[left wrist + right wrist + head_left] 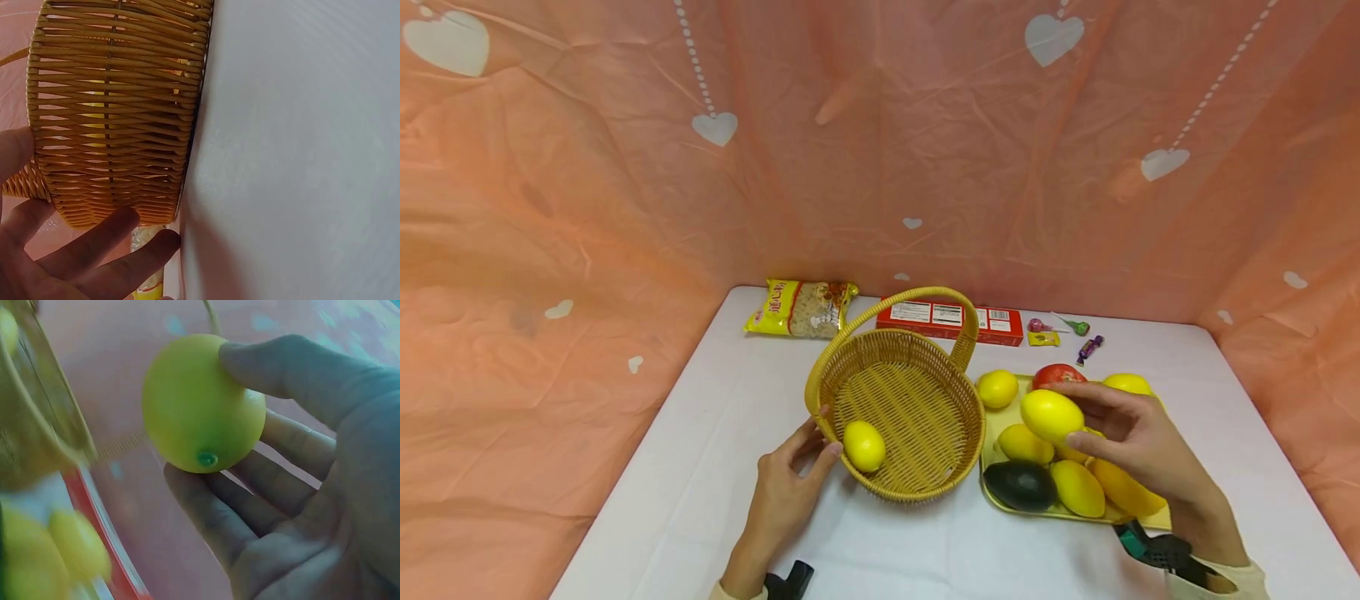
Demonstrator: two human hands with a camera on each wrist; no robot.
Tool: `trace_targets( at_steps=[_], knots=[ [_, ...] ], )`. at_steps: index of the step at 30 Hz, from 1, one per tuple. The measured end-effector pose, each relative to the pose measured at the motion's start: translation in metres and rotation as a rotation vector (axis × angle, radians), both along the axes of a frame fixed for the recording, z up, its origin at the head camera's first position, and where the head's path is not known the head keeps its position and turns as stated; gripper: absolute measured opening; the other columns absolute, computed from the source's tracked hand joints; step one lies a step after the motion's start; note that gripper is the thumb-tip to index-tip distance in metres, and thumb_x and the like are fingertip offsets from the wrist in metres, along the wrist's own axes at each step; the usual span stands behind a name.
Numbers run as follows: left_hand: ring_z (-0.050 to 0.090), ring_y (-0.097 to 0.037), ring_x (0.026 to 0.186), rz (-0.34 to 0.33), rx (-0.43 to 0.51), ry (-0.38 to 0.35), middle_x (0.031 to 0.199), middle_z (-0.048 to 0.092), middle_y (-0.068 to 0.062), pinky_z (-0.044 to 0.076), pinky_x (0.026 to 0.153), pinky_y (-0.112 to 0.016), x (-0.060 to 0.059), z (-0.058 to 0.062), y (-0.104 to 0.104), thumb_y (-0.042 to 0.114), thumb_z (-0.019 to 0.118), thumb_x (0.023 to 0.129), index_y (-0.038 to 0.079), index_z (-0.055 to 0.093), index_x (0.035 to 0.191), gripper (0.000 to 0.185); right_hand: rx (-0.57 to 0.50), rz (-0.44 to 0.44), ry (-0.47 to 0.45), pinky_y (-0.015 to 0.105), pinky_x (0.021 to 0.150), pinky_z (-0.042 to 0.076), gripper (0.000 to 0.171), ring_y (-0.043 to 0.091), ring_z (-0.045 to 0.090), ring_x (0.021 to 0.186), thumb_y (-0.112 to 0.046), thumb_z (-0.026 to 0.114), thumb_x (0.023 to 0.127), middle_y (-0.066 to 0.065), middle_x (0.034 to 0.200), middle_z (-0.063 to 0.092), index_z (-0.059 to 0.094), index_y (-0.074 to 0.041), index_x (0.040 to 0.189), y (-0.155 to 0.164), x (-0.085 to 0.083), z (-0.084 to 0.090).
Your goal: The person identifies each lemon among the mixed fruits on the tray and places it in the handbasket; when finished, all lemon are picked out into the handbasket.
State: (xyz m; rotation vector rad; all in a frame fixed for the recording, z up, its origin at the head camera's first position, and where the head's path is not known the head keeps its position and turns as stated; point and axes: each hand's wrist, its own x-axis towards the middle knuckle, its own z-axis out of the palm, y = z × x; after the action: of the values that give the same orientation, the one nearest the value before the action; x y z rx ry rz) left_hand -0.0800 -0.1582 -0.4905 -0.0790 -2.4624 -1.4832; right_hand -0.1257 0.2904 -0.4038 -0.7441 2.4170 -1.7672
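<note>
On the desk the basket stands in the middle, one lemon lying in it at its near left side. Just right of the basket sits the tray bearing fruit, an avocado at its near left corner. Behind the basket lie a box and, further left, a bag. Sweets lie behind the tray.

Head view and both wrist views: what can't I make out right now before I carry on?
- Yellow tray: its right part is hidden in the head view by the right hand holding a yellow lemon.
- Red box: its middle is covered by the woven wicker basket handle, and its print is too small to read.
- Left wrist view: the basket wall fills it; the lemon inside is barely visible.
- Right wrist view: the fruit at lower left is blurred.
</note>
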Motion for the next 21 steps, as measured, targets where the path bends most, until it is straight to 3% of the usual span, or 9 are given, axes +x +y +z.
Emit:
trace_targets(
  at_steps=[6,12,16,21],
  knots=[
    [0.08,-0.021,0.114,-0.007,-0.002,-0.01,0.126,0.082,-0.008,0.058,0.111,-0.054,-0.003,0.002,0.001,0.025,0.081,0.102,0.015,0.064,0.155,0.057,0.078,0.21,-0.009,0.027,0.104,0.062,0.05,0.019,0.075,0.118,-0.001,0.08,0.097,0.003,0.14,0.074,0.07,-0.013,0.145,-0.061,-0.017,-0.003],
    [0.08,-0.02,0.115,0.0,-0.005,-0.029,0.128,0.081,-0.008,0.056,0.114,-0.052,-0.002,0.002,0.002,0.027,0.081,0.102,0.016,0.064,0.155,0.056,0.14,0.366,0.009,0.029,0.101,0.064,0.045,0.017,0.073,0.113,-0.011,0.082,0.099,0.002,0.136,0.076,0.072,-0.016,0.143,-0.099,-0.025,-0.013],
    [0.08,-0.02,0.115,0.021,-0.015,-0.039,0.127,0.082,-0.006,0.056,0.114,-0.053,0.0,0.002,0.001,0.028,0.081,0.102,0.016,0.063,0.155,0.057,0.193,0.396,0.021,0.032,0.093,0.066,0.047,0.013,0.072,0.107,-0.018,0.085,0.099,0.001,0.136,0.076,0.072,-0.017,0.143,-0.114,-0.022,-0.019],
    [0.08,-0.021,0.116,0.021,-0.019,-0.041,0.126,0.082,-0.006,0.056,0.114,-0.056,0.002,0.003,0.001,0.029,0.08,0.103,0.014,0.063,0.156,0.057,0.231,0.387,0.048,0.035,0.1,0.065,0.05,0.01,0.071,0.116,-0.025,0.089,0.095,-0.004,0.137,0.077,0.073,-0.021,0.142,-0.129,-0.016,-0.023]
  ],
)
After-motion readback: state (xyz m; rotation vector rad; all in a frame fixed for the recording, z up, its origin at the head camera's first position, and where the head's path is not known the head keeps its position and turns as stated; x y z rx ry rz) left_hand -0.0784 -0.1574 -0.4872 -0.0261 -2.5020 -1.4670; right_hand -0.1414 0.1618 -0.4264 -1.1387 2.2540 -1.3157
